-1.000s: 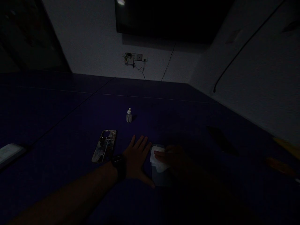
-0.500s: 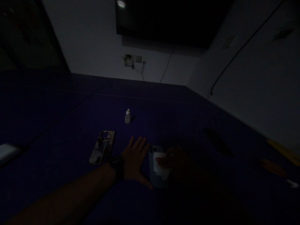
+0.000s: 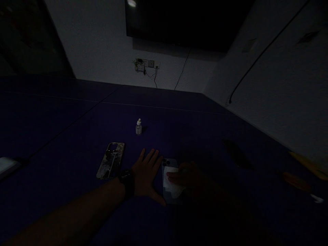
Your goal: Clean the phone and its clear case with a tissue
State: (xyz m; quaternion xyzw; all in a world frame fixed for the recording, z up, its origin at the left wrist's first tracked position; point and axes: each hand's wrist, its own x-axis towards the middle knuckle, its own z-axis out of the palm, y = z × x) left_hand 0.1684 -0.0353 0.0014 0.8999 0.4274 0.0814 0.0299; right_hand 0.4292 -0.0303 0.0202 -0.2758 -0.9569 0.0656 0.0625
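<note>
Dim light; shadow swallows much of the near right.

Left hand (image 3: 145, 177): palm down on the dark blue table (image 3: 176, 126), toward the near edge, fingers spread and pointing at the far edge. Grip wide open, nothing held. Index fingertip lies by the top left corner of a phone (image 3: 167, 197), thumb tip by the bottom left corner; whether they touch it or rest just beside, cannot tell. Dark watch (image 3: 128, 181) on the wrist.

Phone: flat, back up, camera lenses at the end toward the table's far edge. It sits between the two hands, nearer the table's near edge than its far one.

Right hand (image 3: 191, 176): grip closed on a white tissue (image 3: 171, 187), fingers laid across it, pressing it to the phone's back. Thumb and outer fingers too dark to read. Tissue covers the middle of the phone, crumpled at its lower end.

Left of the hand: a patterned phone case (image 3: 112, 160), flat, camera cutout toward the far edge; lower right corner near the watch. Beyond it, farther toward the far edge: a small bottle (image 3: 138, 128), upright, pale top.

Toward the right edge: a flat dark object (image 3: 237, 153), then a yellow item (image 3: 307, 165) and an orange one (image 3: 297, 181), details unclear. Toward the left, a pale box (image 3: 7, 165), partly out of view.
</note>
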